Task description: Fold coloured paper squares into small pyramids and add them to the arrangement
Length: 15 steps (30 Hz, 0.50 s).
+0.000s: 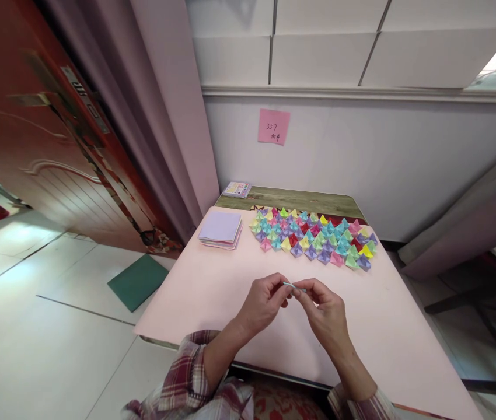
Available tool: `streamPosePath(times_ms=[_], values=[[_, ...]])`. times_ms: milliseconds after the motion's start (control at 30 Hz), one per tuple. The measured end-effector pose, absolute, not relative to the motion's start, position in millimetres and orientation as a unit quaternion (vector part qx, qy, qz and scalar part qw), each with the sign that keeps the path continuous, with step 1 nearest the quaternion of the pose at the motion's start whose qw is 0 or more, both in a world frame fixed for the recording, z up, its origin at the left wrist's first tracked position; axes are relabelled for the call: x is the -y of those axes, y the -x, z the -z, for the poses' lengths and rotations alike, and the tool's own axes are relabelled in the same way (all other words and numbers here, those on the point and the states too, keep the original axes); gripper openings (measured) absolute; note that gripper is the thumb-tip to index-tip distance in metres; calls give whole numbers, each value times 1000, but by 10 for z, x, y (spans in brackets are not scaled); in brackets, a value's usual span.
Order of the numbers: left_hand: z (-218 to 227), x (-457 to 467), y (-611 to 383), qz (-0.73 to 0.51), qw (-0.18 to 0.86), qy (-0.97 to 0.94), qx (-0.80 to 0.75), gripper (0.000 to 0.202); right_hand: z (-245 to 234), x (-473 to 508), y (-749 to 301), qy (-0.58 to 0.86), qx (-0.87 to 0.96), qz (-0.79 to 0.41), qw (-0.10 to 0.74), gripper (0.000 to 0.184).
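Note:
Between my two hands is a small light-blue folded paper (290, 284), seen almost edge-on. My left hand (265, 298) pinches its left end with thumb and fingers. The right end is pinched by my right hand (323, 306), and the fingertips of both hands nearly meet. Much of the paper is hidden by the fingers. Beyond the hands, rows of small folded paper pieces (313, 236) in many colours cover the back of the pink table top. A stack of square coloured paper (220, 228), lilac on top, lies at the back left.
The pink table top (187, 291) reaches toward me. A small printed pack (236, 189) sits at the far left corner. A pink note (273, 126) is stuck to the wall. On the floor at left lies a green square (138, 282), near a red door (55, 116).

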<state>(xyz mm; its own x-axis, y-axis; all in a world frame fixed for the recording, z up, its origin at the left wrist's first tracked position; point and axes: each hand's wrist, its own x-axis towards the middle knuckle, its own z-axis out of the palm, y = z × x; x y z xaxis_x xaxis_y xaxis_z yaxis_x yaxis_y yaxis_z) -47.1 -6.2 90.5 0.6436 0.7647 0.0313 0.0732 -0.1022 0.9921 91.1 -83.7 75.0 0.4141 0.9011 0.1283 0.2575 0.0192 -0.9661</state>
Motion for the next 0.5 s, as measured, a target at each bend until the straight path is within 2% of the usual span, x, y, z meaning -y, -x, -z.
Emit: streamPosePath(times_ms=[167,233,367,500], values=[[-1007,99,522,-318,534,-731,-281,25,-808,870,-919,608,453,-321,567,22],[-1013,102,528,-325,543,-724,-274,25,-821,869,-925,607,455,-324,565,23],[-872,76,491,-290,657,-624,-309,24,-764,827,-931,583,439,-401,554,29],[-692,40,445,-282,727,-516,-353,26,-661,792,-928,558,438,-438,552,49]])
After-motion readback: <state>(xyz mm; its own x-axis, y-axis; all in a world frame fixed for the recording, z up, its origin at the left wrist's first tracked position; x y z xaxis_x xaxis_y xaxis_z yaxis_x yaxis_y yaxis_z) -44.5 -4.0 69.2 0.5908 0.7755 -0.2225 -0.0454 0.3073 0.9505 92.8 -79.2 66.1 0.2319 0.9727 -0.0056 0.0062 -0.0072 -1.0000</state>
